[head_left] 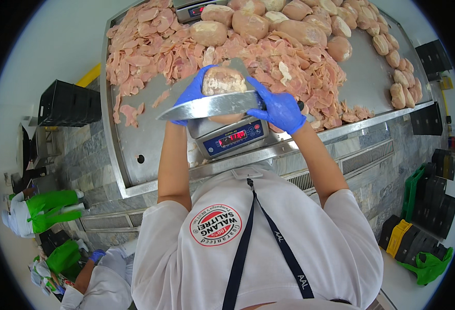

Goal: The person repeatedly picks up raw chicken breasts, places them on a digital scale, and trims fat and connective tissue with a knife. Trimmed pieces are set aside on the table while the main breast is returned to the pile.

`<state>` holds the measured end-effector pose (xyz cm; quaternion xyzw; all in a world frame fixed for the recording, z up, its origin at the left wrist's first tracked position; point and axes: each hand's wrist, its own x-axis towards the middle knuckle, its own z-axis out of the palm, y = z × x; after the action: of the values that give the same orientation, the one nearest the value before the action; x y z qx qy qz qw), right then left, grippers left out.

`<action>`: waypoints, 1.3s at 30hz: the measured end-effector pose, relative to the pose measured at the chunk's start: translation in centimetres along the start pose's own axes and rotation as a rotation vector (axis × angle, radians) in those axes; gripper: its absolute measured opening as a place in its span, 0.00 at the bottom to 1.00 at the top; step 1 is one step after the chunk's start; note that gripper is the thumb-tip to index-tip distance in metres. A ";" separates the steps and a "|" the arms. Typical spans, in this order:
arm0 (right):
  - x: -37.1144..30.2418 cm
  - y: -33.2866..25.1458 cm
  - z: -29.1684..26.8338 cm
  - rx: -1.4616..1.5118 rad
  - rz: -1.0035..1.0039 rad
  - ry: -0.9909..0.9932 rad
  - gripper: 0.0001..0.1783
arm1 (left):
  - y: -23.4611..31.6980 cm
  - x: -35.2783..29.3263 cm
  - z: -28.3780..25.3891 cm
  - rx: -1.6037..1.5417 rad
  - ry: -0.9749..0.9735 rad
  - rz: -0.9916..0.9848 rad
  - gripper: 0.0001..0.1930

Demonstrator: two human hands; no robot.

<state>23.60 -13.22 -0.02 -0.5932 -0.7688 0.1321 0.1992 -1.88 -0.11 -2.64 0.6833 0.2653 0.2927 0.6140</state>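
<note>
Both my hands wear blue gloves. My right hand (281,109) is closed round the dark handle of a wide-bladed knife (212,105), its tip to the left. Its fingers also reach the right side of a rounded, pale pink meat piece (224,81). My left hand (194,95) grips that piece from the left. The blade passes across its near side and hides part of it. Directly beneath is a digital scale (232,138) with a red lit display. Whether the meat rests on the scale's plate, I cannot tell.
Loose meat slices (150,41) are heaped across the steel table (150,170), which has a raised rim. Whole rounded meat pieces (250,26) lie at the back and right. A second scale (189,11) stands at the back. Black crates (68,103) and co-workers (103,279) are beyond.
</note>
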 end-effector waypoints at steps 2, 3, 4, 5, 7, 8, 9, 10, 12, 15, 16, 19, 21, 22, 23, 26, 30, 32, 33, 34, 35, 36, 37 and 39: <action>2.4 -0.3 -0.6 0.128 0.011 0.022 0.45 | 0.6 0.7 0.8 0.141 -0.053 0.068 0.49; 3.5 -0.3 -0.9 0.197 0.009 0.032 0.44 | 1.3 0.6 1.1 0.115 -0.104 -0.090 0.49; 4.5 0.0 -1.4 0.205 0.018 -0.022 0.42 | 1.5 0.5 1.3 0.087 -0.154 -0.248 0.49; 5.7 0.2 -2.1 0.210 0.022 -0.075 0.41 | 1.8 0.4 1.6 0.085 -0.109 -0.184 0.49; 6.5 0.4 -2.0 0.302 0.035 -0.094 0.39 | 2.3 0.3 1.9 0.080 -0.019 -0.056 0.49; 6.3 0.8 -1.0 0.382 0.040 -0.067 0.38 | 2.2 0.2 1.6 0.048 0.057 -0.054 0.50; 6.0 1.2 -0.1 0.462 0.051 -0.039 0.37 | 1.9 0.2 1.3 0.012 0.128 -0.053 0.50; 5.4 1.4 0.7 0.498 0.086 -0.004 0.38 | 1.6 0.3 1.0 -0.024 0.198 -0.053 0.51; 3.6 0.9 2.3 0.583 0.159 0.060 0.39 | 2.6 -0.4 2.6 0.464 0.260 -0.003 0.52; 1.0 -1.0 1.2 0.462 0.233 -0.007 0.44 | 4.3 -0.2 3.8 0.439 0.251 -0.017 0.52; 0.2 -1.3 1.0 0.384 0.262 -0.050 0.44 | 4.3 -0.1 3.8 0.307 0.238 -0.036 0.52; -1.3 -0.5 0.1 0.201 0.243 -0.048 0.45 | 1.1 0.6 0.8 0.648 0.169 0.166 0.49; -1.8 0.5 -0.3 0.049 0.162 0.036 0.46 | 0.7 1.3 0.3 0.633 0.096 0.195 0.49; -1.4 0.7 -0.3 0.052 0.140 0.013 0.47 | 0.5 1.4 0.1 0.620 0.061 0.201 0.48; -0.8 0.5 -0.5 0.053 0.123 -0.006 0.47 | 0.4 1.7 0.0 0.606 0.020 0.211 0.47; 1.8 0.2 -0.4 0.043 0.101 -0.048 0.47 | 1.5 2.5 0.4 0.525 -0.026 0.217 0.49; 4.9 -1.1 0.8 0.049 0.115 0.033 0.47 | 2.6 1.8 1.4 0.268 -0.018 -0.021 0.51; 4.9 -0.7 0.2 0.085 0.096 -0.007 0.47 | 3.2 1.7 1.0 0.317 -0.051 0.035 0.53; 4.6 0.5 -0.1 0.156 0.049 -0.044 0.47 | 3.3 1.8 0.8 0.425 -0.065 0.107 0.54; 3.9 2.2 -0.1 0.226 0.001 -0.080 0.47 | 3.4 1.8 0.5 0.533 -0.080 0.179 0.54; 4.0 2.8 -1.1 0.290 -0.050 -0.115 0.48 | 3.3 1.9 0.2 0.384 -0.126 0.180 0.54; 4.1 3.2 -1.9 0.251 -0.015 -0.171 0.47 | 3.2 2.2 0.0 0.407 -0.147 0.167 0.53; 4.2 3.4 -2.8 0.210 0.020 -0.227 0.47 | 3.1 2.3 -0.1 0.430 -0.167 0.155 0.53; 4.8 3.1 -2.7 0.199 0.066 -0.275 0.46 | 3.8 1.6 0.4 0.343 -0.177 0.083 0.53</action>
<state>26.46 -7.90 1.78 -0.5719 -0.7519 0.2938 0.1456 -0.42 0.37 1.19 0.8115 0.2276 0.2070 0.4968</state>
